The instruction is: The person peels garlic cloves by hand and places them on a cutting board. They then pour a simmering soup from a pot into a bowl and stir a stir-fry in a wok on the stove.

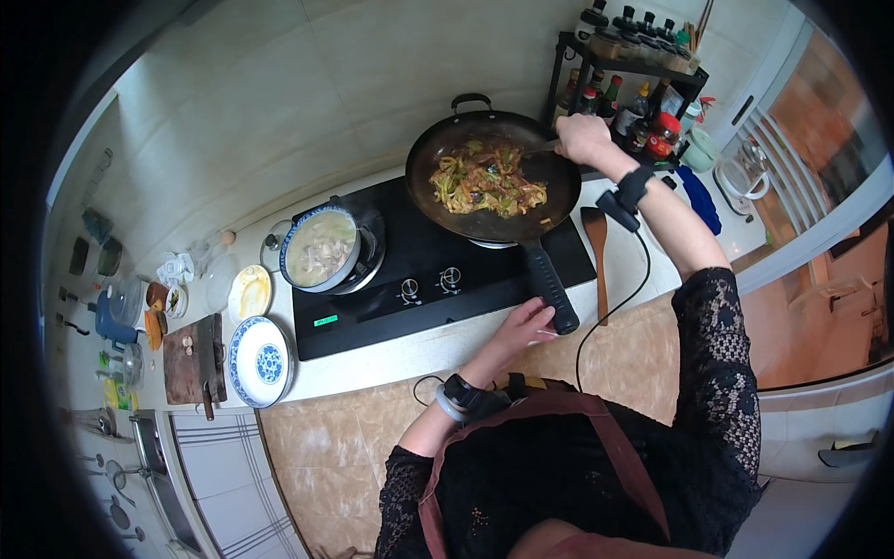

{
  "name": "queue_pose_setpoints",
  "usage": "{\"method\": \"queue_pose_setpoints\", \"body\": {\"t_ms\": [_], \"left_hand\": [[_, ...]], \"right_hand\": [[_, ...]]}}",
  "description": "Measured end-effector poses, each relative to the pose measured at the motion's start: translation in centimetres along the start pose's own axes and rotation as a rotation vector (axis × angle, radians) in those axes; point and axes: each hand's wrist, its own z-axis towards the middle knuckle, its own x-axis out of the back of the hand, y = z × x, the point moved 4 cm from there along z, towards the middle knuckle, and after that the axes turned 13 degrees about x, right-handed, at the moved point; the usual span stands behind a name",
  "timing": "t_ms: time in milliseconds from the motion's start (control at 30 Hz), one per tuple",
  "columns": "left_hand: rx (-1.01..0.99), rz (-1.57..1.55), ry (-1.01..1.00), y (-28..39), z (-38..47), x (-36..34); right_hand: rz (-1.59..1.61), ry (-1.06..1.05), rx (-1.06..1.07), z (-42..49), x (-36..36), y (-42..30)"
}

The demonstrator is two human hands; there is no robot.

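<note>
A dark wok [454, 133] stands on the right burner of the black gas hob [377, 321], with stir-fried vegetables and meat [489, 182] in it. My right hand [585, 140], at the wok's right rim, is closed on the handle of a metal utensil [541, 148] whose tip reaches the food. Beside the wok's black handle [548, 286] is my left hand [524, 325], its fingers touching the handle's end; how firmly they hold it cannot be told. On the left burner sits a blue-patterned pot [285, 241] of pale soup with meat pieces [325, 251].
A wooden spatula [597, 244] lies right of the hob. Behind it stands a black rack [639, 66] of bottles and jars. Leftward are a blue-and-white bowl [241, 363], a stained plate [241, 292], a glass lid [272, 241] and a cleaver [209, 349] on a chopping board [183, 374].
</note>
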Motion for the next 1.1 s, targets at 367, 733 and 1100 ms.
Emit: {"method": "queue_pose_setpoints", "body": {"t_ms": [367,733,1100], "left_hand": [[-0.014,0.013,-0.022,0.1,0.3,0.2],[-0.004,0.028,-0.004,0.5,0.0,0.1],[-0.029,0.023,-0.002,0.7,-0.2,-0.1]], "right_hand": [[-0.593,0.289,0.743,-11.8,8.2,-5.6],[-0.529,0.030,0.470,-5.1,3.8,-5.4],[-0.133,-0.013,0.070,0.8,1.7,-0.8]]}}
